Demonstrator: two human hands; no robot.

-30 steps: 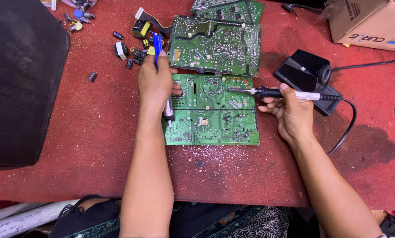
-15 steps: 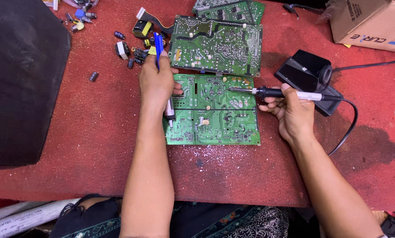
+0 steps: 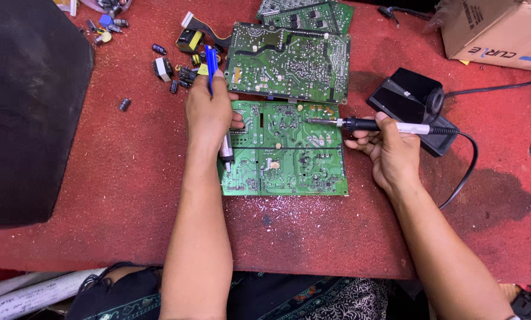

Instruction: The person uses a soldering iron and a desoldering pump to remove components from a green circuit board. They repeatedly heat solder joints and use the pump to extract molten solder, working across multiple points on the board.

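A green circuit board [image 3: 289,154] lies solder side up on the red table [image 3: 129,178], in front of me. My left hand [image 3: 209,112] rests on the board's left edge and grips a blue and silver desoldering pump [image 3: 212,71], its blue end pointing away from me. My right hand [image 3: 390,151] holds a soldering iron [image 3: 372,125] by its black handle. The iron's metal tip lies over the upper middle of the board. A black cable runs from the iron to the right.
A second green board [image 3: 289,59] lies just behind the first, a third [image 3: 307,15] beyond it. Loose capacitors and parts [image 3: 170,65] are scattered at the back left. A black soldering station [image 3: 410,104] sits right, a cardboard box [image 3: 496,29] far right, a large black object [image 3: 28,106] left.
Both hands have stayed almost still; the iron tip remains over the board, and the view has shifted only slightly.
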